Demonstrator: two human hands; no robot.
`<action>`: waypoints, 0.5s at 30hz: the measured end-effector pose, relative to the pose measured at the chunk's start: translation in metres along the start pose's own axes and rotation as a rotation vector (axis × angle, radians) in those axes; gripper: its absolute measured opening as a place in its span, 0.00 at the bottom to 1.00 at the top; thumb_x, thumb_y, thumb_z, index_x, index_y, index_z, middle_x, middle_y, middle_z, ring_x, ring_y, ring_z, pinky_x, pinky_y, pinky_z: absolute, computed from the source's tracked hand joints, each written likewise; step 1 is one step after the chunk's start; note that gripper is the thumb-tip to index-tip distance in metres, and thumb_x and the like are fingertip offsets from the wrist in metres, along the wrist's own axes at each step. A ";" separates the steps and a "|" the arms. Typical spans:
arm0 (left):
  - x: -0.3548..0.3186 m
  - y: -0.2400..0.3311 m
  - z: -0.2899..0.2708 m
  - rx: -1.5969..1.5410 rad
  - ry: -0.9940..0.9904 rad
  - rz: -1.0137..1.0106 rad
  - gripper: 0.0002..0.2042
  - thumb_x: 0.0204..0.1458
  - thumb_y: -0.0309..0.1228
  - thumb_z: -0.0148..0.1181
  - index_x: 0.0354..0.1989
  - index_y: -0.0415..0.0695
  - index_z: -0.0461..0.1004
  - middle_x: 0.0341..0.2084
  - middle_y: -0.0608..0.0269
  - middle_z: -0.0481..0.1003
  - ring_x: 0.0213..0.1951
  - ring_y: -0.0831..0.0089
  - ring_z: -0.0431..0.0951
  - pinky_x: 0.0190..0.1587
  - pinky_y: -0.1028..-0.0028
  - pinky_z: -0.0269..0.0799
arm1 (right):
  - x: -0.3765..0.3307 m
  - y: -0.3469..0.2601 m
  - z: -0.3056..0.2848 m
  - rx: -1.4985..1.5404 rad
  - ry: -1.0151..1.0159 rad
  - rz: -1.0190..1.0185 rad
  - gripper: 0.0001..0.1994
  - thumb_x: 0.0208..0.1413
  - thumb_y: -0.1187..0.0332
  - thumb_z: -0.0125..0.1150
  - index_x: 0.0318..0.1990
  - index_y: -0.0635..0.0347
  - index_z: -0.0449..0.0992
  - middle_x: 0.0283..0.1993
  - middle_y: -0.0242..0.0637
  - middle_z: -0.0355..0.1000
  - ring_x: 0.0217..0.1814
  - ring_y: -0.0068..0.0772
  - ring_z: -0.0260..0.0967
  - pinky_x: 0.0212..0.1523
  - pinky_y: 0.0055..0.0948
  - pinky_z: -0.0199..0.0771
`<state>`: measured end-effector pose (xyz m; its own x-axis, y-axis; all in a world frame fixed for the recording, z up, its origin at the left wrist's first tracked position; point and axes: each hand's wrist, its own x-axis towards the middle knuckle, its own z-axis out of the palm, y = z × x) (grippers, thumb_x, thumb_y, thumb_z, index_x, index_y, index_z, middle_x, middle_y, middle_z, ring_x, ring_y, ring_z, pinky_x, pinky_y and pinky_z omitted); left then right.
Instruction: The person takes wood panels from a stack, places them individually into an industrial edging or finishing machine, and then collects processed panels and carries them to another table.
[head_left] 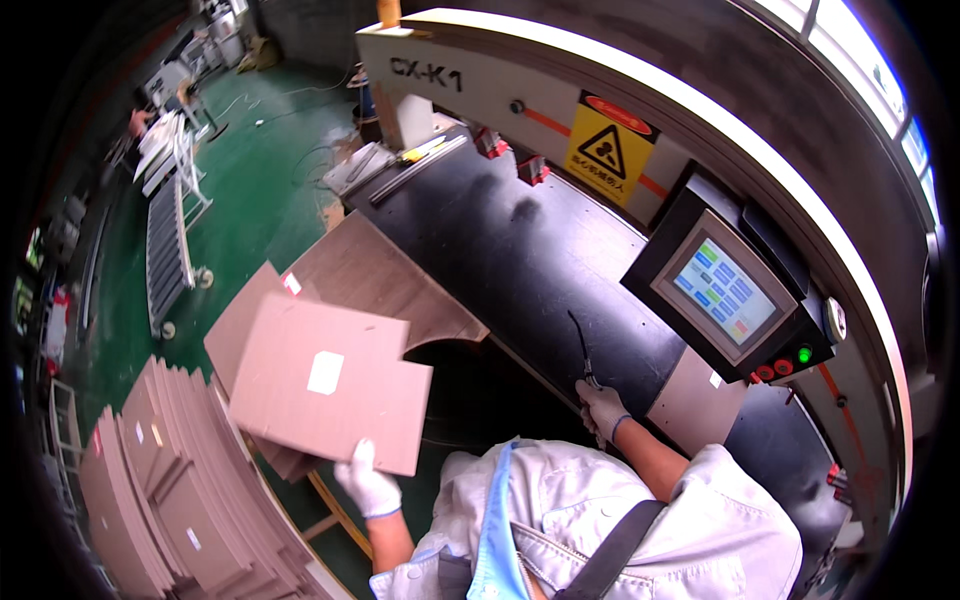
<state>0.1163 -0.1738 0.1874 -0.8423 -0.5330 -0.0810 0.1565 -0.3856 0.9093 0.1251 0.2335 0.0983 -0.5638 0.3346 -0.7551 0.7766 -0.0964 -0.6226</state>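
My left hand [369, 480], in a white glove, is closed on the lower edge of a pinkish-brown notched panel [290, 370]. The thumb lies on its upper face. A white label [325, 372] sits near the panel's middle. My right hand [602, 410], also gloved, is closed around a slim dark tool with a long, bent, nozzle-like tip [581, 340]. That tip points away from me over the machine's black table [540, 260]. Beside the right hand, a smaller brown panel [695, 402] with a white label lies on the black table.
Several brown panels [190, 480] stand stacked at left. A larger wooden board [380, 275] lies beyond the held panel. The machine's beam [480, 80] arches over the table, carrying a control screen [725, 285] with buttons. A roller conveyor [168, 235] stands on the green floor.
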 end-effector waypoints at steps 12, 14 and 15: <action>0.181 -0.286 0.289 0.266 -0.386 -0.504 0.20 0.57 0.29 0.66 0.52 0.27 0.71 0.45 0.45 0.79 0.43 0.57 0.80 0.48 0.60 0.78 | -0.026 0.038 -0.034 0.585 0.254 0.101 0.17 0.67 0.53 0.65 0.30 0.54 0.74 0.16 0.32 0.65 0.13 0.28 0.59 0.16 0.33 0.55; 0.201 -0.297 0.316 0.265 -0.432 -0.677 0.23 0.56 0.32 0.68 0.52 0.27 0.69 0.45 0.44 0.80 0.43 0.55 0.81 0.47 0.60 0.79 | -0.025 0.040 -0.023 0.587 0.364 0.107 0.17 0.67 0.54 0.65 0.32 0.56 0.75 0.19 0.31 0.67 0.16 0.28 0.62 0.19 0.31 0.58; 0.202 -0.293 0.333 0.562 -0.548 -0.639 0.26 0.55 0.35 0.68 0.53 0.28 0.66 0.46 0.42 0.80 0.44 0.51 0.82 0.48 0.58 0.79 | -0.025 0.041 -0.013 0.633 0.388 0.123 0.17 0.68 0.54 0.64 0.30 0.55 0.76 0.21 0.29 0.69 0.20 0.25 0.64 0.23 0.28 0.60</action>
<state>-0.2717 0.0823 0.0406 -0.8264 0.1231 -0.5495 -0.5529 0.0077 0.8332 0.1750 0.2336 0.0947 -0.2526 0.5816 -0.7733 0.4516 -0.6359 -0.6258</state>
